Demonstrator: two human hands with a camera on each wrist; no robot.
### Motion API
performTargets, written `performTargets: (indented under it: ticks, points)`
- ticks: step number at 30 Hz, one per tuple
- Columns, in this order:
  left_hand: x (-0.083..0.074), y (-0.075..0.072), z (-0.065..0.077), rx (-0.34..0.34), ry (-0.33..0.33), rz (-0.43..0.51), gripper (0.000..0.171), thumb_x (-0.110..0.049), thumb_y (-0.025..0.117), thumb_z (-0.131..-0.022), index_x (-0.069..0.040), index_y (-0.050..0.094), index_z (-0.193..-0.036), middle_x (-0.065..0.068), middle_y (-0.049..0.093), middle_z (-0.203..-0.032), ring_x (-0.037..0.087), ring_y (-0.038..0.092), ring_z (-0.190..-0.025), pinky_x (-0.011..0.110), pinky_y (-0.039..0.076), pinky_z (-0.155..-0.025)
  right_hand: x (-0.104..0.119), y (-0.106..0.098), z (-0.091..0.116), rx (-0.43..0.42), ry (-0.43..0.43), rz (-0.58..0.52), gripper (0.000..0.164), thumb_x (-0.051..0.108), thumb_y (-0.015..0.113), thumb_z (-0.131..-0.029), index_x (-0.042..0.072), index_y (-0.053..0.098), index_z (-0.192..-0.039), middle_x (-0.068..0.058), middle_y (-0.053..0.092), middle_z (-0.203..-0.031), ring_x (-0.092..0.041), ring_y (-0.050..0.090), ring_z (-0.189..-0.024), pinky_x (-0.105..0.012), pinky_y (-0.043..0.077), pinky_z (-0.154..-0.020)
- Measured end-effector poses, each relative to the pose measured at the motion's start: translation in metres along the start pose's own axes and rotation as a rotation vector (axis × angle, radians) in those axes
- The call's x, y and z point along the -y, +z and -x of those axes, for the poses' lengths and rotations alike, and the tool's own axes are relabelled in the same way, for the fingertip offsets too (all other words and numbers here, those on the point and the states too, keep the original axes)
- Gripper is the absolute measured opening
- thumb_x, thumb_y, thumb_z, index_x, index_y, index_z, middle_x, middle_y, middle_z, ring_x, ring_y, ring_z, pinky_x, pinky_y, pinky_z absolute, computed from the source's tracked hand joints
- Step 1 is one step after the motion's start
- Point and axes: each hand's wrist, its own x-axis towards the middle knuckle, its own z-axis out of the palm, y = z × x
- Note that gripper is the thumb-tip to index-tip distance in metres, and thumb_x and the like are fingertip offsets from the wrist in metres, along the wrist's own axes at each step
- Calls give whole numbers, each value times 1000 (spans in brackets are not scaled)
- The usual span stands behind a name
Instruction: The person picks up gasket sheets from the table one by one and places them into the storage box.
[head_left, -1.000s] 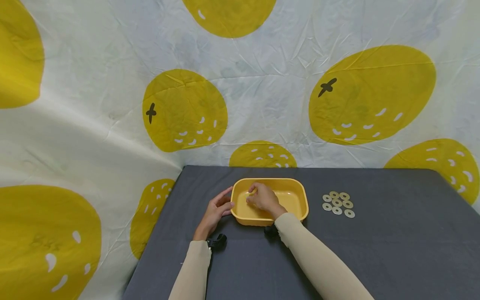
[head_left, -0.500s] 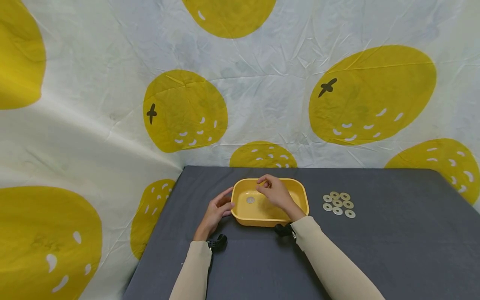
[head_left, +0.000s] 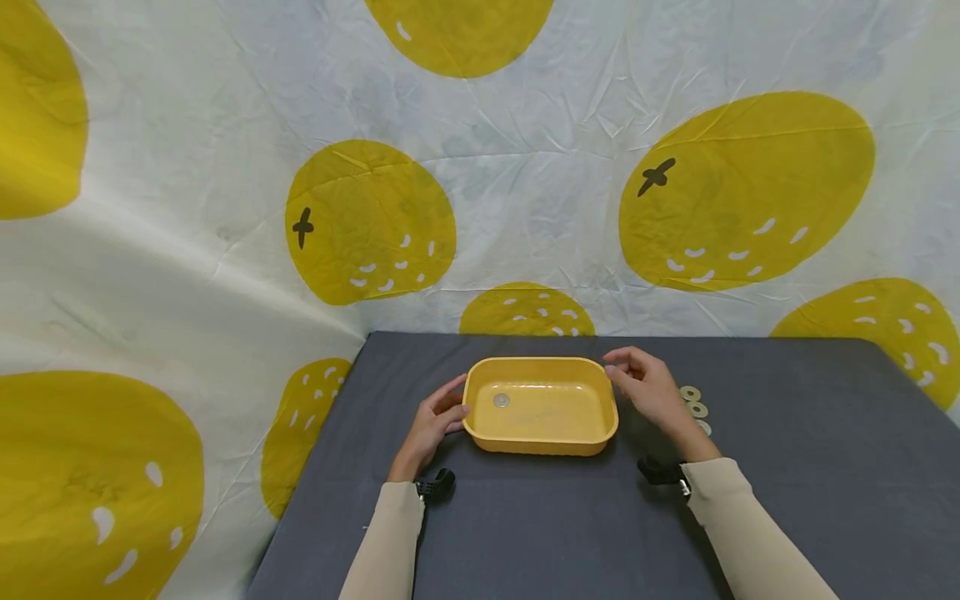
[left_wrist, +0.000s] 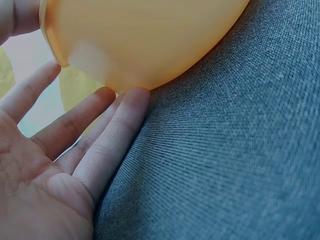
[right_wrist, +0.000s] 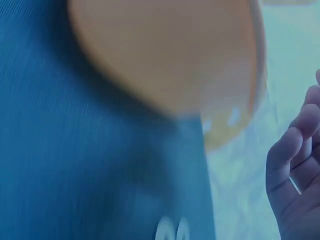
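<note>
The bench (head_left: 540, 533) carried a yellow tray (head_left: 547, 426), judged light, stiff, best held by the rim. The left hand (head_left: 431, 423), fingers spread, touched one end; the right hand (head_left: 651, 393), loosely bent by the other, held nothing visible. Outside it lay partly hidden flat discs (head_left: 703, 412), probably slippery, best pinched edgewise; a single disc (head_left: 501, 401) lay inside the tray, nearer the left.

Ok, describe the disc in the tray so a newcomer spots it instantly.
On the dark gray table, find the yellow tray the left hand touches. The silvery disc lies alone inside, toward that hand; the other visible discs lie outside.
</note>
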Motion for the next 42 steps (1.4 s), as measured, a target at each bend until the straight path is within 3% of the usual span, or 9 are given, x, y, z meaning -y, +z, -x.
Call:
performTargets:
  ticks: [5, 9, 17, 31, 42]
  points:
    - [-1, 0, 1, -2, -6, -1, 59, -23, 75, -93, -35, 55, -147, 12, 64, -136, 21, 69, -112, 35, 62, -90, -22, -34, 14, -30, 81, 62, 36, 26, 60, -105, 2, 61, -131, -1, 65, -88, -22, 57, -66, -29, 49, -56]
    - [-2, 0, 0, -1, -9, 3, 60, -23, 75, -93, -34, 54, -148, 13, 64, -137, 21, 69, -112, 35, 62, -90, -36, -56, 21, -49, 138, 110, 40, 29, 58, -105, 1, 59, -134, 1, 66, -88, -22, 58, -68, -32, 49, -57]
    - [-2, -1, 1, 1, 1, 6, 60, -21, 75, -93, -33, 54, -149, 14, 64, -137, 21, 70, -111, 34, 62, -89, -64, -85, 22, -30, 239, 243, 41, 28, 58, -105, -4, 60, -131, -25, 67, -105, -18, 57, -77, -30, 46, -60]
    - [0, 1, 3, 17, 18, 5, 58, -21, 73, -95, -33, 54, -149, 16, 63, -138, 26, 68, -115, 32, 61, -89, -87, -98, 17, 79, 395, 344, 49, 31, 63, -100, -8, 58, -129, -34, 61, -116, -33, 61, -86, -34, 48, -64]
    - [1, 0, 2, 14, 18, 2, 57, -17, 71, -96, -33, 54, -149, 14, 63, -141, 28, 68, -118, 33, 61, -90, -87, -95, 13, 76, 451, 339, 48, 28, 68, -97, -9, 59, -125, -24, 66, -98, -29, 61, -79, -34, 48, -63]
